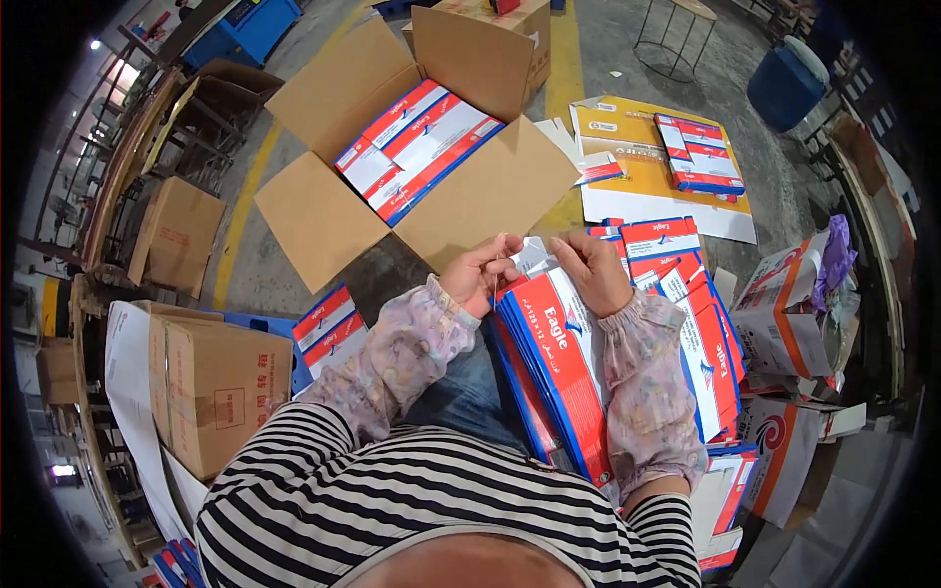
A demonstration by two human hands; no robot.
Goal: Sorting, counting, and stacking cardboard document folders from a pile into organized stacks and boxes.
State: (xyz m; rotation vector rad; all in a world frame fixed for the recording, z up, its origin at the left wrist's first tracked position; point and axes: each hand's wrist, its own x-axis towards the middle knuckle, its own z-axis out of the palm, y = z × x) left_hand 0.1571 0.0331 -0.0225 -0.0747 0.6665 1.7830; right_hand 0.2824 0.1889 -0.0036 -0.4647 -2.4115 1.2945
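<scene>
On my lap rests a stack of flat red, white and blue cartons (559, 377). At its far end a small pale flap (533, 255) stands up between my hands. My left hand (478, 274) is closed in a pinch, its fingertips by the flap's left side. Beneath those fingers a thin pale line shows, too fine to name. My right hand (594, 272) pinches the flap's right side between thumb and fingers, its forearm lying over the cartons. More flat cartons (662, 240) lie in a pile just beyond my right wrist.
A large open brown box (323, 220) ahead holds similar cartons (421, 142). A yellow sheet (613, 127) on the floor at the right carries a small carton stack (698, 154). Closed brown boxes (221, 377) stand at my left. White-and-orange boxes (779, 309) stand at my right.
</scene>
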